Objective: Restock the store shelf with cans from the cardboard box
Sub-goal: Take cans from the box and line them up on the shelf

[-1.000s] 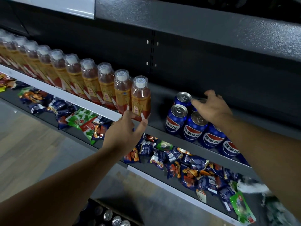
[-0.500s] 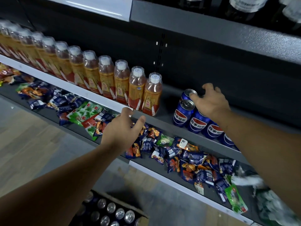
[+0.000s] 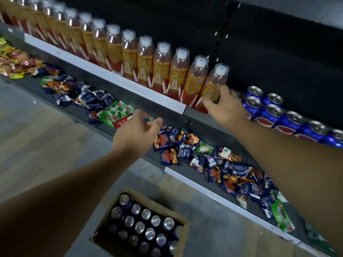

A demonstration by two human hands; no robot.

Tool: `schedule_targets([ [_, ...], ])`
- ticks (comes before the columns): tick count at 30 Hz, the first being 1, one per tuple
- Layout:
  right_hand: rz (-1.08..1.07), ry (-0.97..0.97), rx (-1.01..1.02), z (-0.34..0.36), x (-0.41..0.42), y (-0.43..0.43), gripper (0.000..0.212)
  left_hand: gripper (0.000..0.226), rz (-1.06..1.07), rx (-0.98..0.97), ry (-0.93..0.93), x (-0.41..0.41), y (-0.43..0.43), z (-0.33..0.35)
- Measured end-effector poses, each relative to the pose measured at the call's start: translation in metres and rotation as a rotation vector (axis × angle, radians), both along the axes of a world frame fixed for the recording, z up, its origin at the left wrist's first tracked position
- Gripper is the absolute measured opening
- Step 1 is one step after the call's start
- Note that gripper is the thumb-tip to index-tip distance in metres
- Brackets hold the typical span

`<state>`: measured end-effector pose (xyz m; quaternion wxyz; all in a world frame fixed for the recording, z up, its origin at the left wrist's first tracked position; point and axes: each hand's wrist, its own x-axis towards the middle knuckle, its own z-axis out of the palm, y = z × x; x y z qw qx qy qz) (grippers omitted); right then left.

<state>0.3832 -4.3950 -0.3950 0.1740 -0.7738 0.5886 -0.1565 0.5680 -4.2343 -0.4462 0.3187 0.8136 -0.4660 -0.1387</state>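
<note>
The right hand's (image 3: 226, 108) thumb and fingers curl round the foot of the end bottle (image 3: 215, 80), which leans slightly at the right end of the bottle row on the shelf (image 3: 111, 76). The left hand (image 3: 135, 132) hovers with fingers loosely curled, thumb apart, holding nothing. Blue cans (image 3: 269, 114) stand upright just right of the bottle, along the shelf's front edge. More cans, tops up, fill the cardboard box (image 3: 104, 225) on the wood-look floor (image 3: 37, 136).

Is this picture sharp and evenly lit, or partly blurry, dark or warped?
Head view: the wide lens slants and slightly bows the shelf edge; the left hand is motion-smeared; the back panel is nearly black; cans in the cardboard box glint on top, sides in shadow; the right hand gripping the end bottle looks sharper.
</note>
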Motion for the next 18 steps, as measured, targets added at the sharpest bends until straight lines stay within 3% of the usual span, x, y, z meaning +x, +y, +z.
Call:
schedule_targets([
  [4, 0.060, -0.008, 0.011, -0.055, 0.036, 0.040, 0.053, 0.045, 0.024, 0.055, 0.022, 0.023, 0.037, -0.053],
  [9, 0.158, -0.005, 0.082, -0.159, 0.065, 0.099, 0.047, 0.058, 0.093, 0.179, 0.078, 0.032, 0.081, -0.147],
  [18, 0.220, 0.010, 0.451, -0.358, 0.053, 0.215, 0.043, 0.048, 0.073, 0.334, 0.157, -0.007, 0.135, -0.313],
])
